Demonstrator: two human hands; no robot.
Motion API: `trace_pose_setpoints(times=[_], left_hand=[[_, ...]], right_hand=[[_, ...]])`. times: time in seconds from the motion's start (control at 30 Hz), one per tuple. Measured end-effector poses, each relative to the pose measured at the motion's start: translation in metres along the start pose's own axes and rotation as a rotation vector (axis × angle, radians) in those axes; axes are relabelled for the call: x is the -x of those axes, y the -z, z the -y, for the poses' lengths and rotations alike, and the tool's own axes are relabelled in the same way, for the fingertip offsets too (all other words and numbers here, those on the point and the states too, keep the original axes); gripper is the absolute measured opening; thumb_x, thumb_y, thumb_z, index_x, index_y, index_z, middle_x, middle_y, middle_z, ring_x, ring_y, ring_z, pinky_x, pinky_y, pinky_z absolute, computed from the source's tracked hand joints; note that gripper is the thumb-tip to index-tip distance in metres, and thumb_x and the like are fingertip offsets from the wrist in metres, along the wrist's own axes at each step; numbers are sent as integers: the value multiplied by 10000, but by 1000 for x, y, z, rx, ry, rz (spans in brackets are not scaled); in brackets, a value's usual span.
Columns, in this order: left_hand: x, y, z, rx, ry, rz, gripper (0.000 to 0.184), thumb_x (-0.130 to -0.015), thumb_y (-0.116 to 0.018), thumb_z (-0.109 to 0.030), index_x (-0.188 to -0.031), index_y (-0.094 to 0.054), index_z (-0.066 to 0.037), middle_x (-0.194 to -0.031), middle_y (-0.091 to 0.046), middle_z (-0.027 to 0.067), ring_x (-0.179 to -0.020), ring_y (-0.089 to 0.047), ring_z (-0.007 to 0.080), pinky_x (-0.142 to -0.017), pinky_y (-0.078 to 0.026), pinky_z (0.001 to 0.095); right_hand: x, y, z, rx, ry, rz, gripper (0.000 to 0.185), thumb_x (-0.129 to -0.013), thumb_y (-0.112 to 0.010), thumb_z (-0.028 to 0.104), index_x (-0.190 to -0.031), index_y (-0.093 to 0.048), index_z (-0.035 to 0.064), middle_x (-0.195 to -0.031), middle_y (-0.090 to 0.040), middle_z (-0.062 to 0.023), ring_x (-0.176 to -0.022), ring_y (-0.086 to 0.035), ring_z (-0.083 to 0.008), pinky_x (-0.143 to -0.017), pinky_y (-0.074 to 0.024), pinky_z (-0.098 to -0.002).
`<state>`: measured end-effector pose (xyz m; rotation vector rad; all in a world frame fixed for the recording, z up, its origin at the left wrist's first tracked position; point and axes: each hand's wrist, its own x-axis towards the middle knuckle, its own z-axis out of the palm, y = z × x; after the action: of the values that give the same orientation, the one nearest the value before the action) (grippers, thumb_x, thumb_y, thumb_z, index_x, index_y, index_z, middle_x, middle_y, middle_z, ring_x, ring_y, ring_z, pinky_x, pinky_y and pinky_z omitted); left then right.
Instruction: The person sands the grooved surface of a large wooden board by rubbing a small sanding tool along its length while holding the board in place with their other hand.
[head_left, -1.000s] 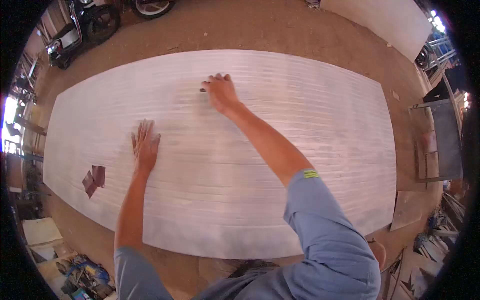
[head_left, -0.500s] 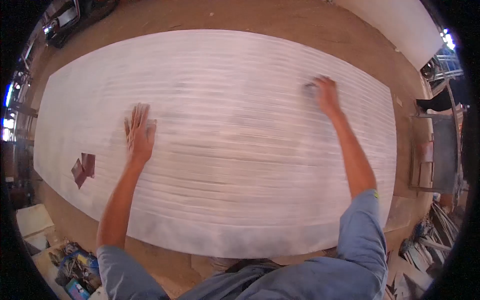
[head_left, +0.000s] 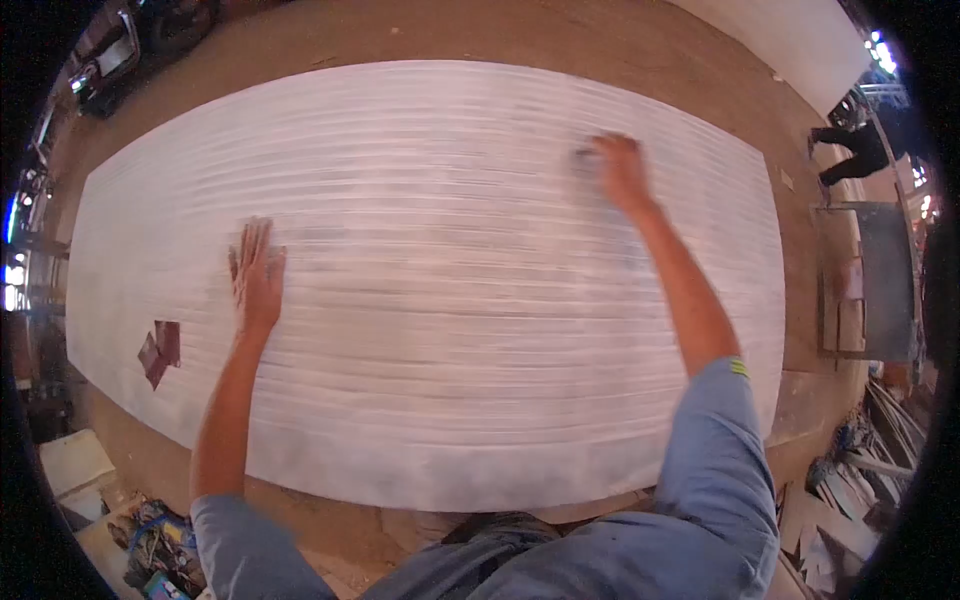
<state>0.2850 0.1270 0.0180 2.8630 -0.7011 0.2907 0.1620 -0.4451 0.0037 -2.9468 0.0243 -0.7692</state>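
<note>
A large whitish panel (head_left: 480, 400) with fine ridges or streaks along its length lies in front of me. My left hand (head_left: 258, 285) rests on its left part, palm down and fingers spread, holding nothing. Over the upper right part is my right hand (head_left: 624, 175), blurred by motion, its fingers bent down against the surface. A small dark item (head_left: 583, 156) shows at those fingertips, too smeared to name. Two dark red-brown pieces, like sandpaper (head_left: 167, 343), lie on the panel, left of and below my left hand.
Brown floor (head_left: 400, 35) surrounds the panel. A motorcycle-like vehicle (head_left: 110, 60) stands upper left. At right are a grey metal-framed stand (head_left: 885, 280) and a person's dark-clad legs (head_left: 855, 150). Scrap strips (head_left: 880, 440) lie lower right, and a cluttered box (head_left: 155, 540) lower left.
My right hand has moved left and slightly up across the panel. The left hand stays flat, shifted slightly left in view. At right, more of the other person's legs shows.
</note>
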Motion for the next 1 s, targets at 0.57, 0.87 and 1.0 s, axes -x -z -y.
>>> trace_pose_setpoints(times=[0.57, 0.87, 1.0], left_hand=[[-2, 2, -4, 33, -9, 17, 479, -1002, -450, -257, -1460, -388, -129, -1512, -365, 98, -1431, -269, 258, -1175, -132, 451], [-3, -1, -6, 10, 21, 37, 479, -1000, -448, -233, -1461, -382, -122, -1517, -356, 98, -1436, -257, 257, -1175, -128, 460], [-4, 1, -7, 6, 2, 22, 478, -997, -448, -232, -1457, -388, -120, -1521, -349, 98, -1438, -251, 253, -1177, -124, 459]], right_hand=[[-69, -34, 106, -209, 20, 208, 197, -860, -518, 104, -981, -673, 96, -1024, -654, -113, -1064, -577, -300, -935, -402, -491], [102, 90, -187, 351, -485, 198, 374, -808, -572, 44, -1174, -627, 98, -1191, -628, -135, -1150, -547, -309, -1002, -376, -457], [29, -2, -91, 150, -99, -13, 382, -772, -562, 25, -1148, -626, 53, -1215, -613, -168, -1200, -527, -320, -1016, -374, -460]])
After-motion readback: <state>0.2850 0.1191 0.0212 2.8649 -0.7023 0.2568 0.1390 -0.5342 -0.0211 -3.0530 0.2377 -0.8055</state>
